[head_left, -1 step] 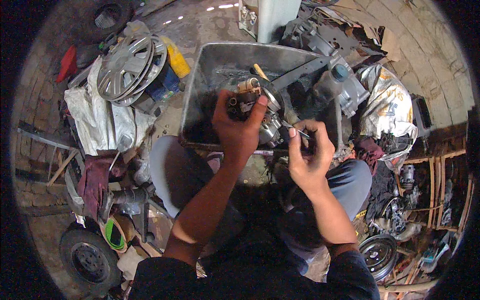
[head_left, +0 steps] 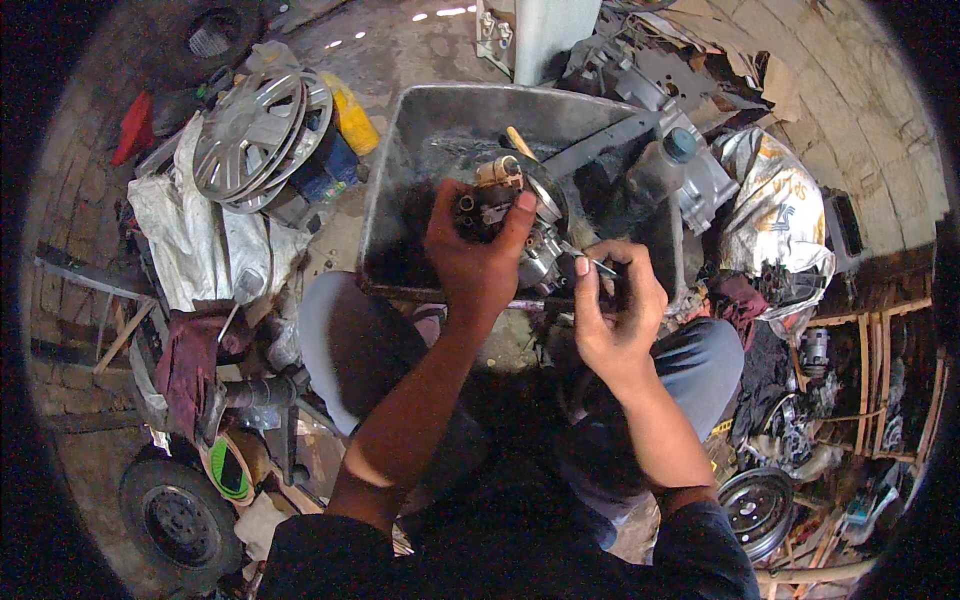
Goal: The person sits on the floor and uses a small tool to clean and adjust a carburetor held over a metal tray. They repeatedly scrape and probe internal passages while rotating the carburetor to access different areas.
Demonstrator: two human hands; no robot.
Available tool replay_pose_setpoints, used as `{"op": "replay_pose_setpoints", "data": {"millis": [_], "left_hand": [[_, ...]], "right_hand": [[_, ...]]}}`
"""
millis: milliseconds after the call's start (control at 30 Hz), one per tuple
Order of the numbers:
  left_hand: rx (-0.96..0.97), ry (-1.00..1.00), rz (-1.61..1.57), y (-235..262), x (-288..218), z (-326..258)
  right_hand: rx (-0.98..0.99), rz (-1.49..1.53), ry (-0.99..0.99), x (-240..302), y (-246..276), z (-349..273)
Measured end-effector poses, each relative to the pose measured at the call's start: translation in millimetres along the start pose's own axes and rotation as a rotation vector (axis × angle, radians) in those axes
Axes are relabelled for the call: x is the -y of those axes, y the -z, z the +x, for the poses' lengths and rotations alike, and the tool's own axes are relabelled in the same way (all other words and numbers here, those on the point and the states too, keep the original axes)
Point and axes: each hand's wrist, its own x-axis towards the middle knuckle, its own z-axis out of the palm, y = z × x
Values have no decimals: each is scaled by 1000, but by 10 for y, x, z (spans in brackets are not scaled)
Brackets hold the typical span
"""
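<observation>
A small metal engine part point(head_left: 520, 225), grey with a brass-coloured fitting on top, is gripped by the left hand point(head_left: 478, 250), whose fingers are curled around its dark upper end while the thumb is pressed against its side. The part is held just above the near edge of a grey metal tray point(head_left: 430, 130), over the person's knees. A thin metal tool point(head_left: 590, 265) is pinched between the thumb and bent fingers of the right hand point(head_left: 612, 310), and its tip is laid against the lower right side of the part. The two hands are kept close together, nearly touching. Inside the tray, a dark flat bar point(head_left: 600, 140) is seen lying slantwise, with a wooden-handled tool point(head_left: 522, 143) beside it. A plastic bottle with a blue cap point(head_left: 662, 165) is set at the tray's right rim. To the left of the tray, a silver wheel cover point(head_left: 255, 125) is stacked on a blue container point(head_left: 325, 170), with a yellow container point(head_left: 352, 118) just beside it and a white sack point(head_left: 190, 235) below. A small black wheel point(head_left: 180, 520) is seen on the ground at lower left, and a metal rim point(head_left: 758, 508) at lower right.
</observation>
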Motion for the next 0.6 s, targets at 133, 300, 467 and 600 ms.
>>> {"op": "replay_pose_setpoints", "data": {"millis": [133, 300, 467, 600], "left_hand": [[5, -70, 139, 27, 89, -6], [-14, -25, 86, -5, 10, -18], [-5, -41, 86, 6, 33, -12], [-9, -41, 128, 13, 92, -5]], "right_hand": [[36, -8, 99, -14, -25, 16], [36, -61, 199, -60, -50, 42], [81, -72, 215, -29, -56, 31], [95, -84, 152, 11, -42, 37]]}}
